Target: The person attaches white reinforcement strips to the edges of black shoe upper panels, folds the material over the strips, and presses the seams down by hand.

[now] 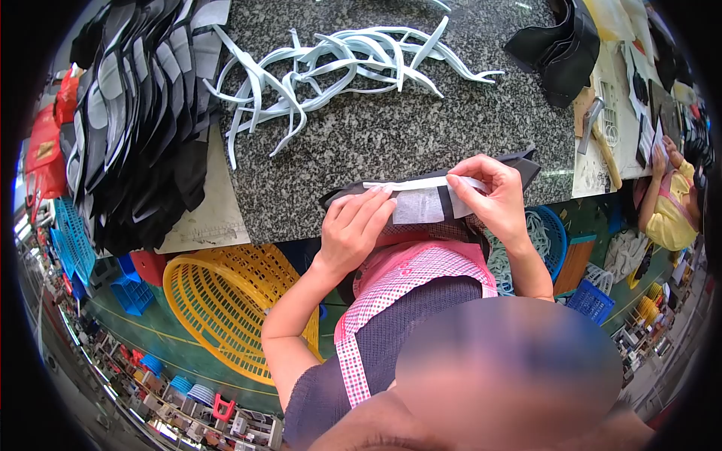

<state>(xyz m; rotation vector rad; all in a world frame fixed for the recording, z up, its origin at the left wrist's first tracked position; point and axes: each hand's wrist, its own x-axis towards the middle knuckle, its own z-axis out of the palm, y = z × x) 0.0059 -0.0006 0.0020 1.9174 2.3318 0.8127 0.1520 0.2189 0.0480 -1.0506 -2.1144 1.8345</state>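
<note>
A black sheet piece [519,161] with a pale grey-white backing patch [416,207] lies along the near edge of the stone tabletop. Along its upper edge runs a narrow white strip [421,183]. My left hand [353,225] is closed over the left part of the piece, fingers together and fingertips on the strip; its thumb is hidden. At the right, my right hand [495,197] pinches the strip between thumb and forefinger. A loose tangle of pale white strips [323,71] lies on the tabletop beyond my hands.
Stacked black pieces with pale backing [143,113] fill the left side. More black pieces [560,49] lie at the far right, near a hammer [594,120]. A yellow basket [218,301] and a blue basket [555,237] stand below the speckled table [338,150]. Another person [669,203] works at the right.
</note>
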